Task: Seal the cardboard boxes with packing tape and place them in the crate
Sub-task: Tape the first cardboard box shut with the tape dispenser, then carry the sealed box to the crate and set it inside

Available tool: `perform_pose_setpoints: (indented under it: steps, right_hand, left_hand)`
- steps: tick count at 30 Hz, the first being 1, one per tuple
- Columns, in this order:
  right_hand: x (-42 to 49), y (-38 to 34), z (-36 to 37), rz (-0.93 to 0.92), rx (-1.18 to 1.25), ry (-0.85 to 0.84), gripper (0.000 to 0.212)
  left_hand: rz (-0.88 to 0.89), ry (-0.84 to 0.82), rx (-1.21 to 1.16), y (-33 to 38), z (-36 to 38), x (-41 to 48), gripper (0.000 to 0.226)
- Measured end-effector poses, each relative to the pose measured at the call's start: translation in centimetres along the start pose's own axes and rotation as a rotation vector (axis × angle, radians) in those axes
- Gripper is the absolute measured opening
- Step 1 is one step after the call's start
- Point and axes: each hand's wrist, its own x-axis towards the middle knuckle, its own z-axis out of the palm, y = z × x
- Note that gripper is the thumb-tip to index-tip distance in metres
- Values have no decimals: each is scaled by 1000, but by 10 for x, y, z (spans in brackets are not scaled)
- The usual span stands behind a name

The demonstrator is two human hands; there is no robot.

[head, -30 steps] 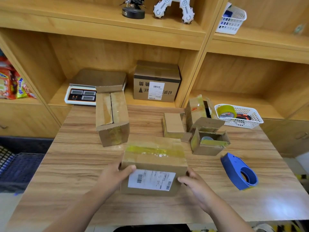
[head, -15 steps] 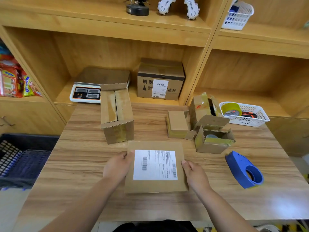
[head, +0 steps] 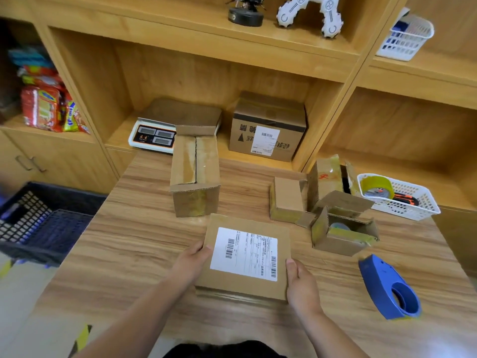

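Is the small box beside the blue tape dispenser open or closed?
Open: the small box has flaps spread and its inside shows.

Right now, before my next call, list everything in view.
labelled box: 1, brown, white label up, table's near middle
long box: 1, brown, top seam open, table's far left
closed small box: 1, brown, table's far right
open boxes: 2, brown, right of closed small box
tape dispenser: 1, blue, table's right
basket: 1, white, right of open boxes, holds yellow tape roll
crate: 1, dark, left of table
scale: 1, white, shelf behind long box
shelf box: 1, brown, beside scale
snack packets: several, red and yellow, left shelf
upper basket: 1, white, top right shelf
models: 2, one black, one white, top shelf
left hand: 1, grips labelled box's left edge
right hand: 1, grips its right edge
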Motion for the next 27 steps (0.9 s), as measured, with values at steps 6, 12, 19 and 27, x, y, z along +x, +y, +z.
perform_pose_setpoints:
  steps: [6, 12, 19, 27]
  right_hand:
    - [6, 6, -5, -66, -83, -51, 27]
    - [12, 2, -25, -64, -83, -223, 24]
    - [8, -9, -36, -2, -76, -398, 22]
    - [-36, -25, -3, 0, -11, -593, 20]
  left_hand:
    - [17, 31, -88, 0, 6, -13, 17]
    - [-58, 95, -222, -15, 29, -45, 33]
    - [-112, 232, -401, -30, 53, -104, 30]
    - [-201, 501, -526, -63, 39, -175, 29]
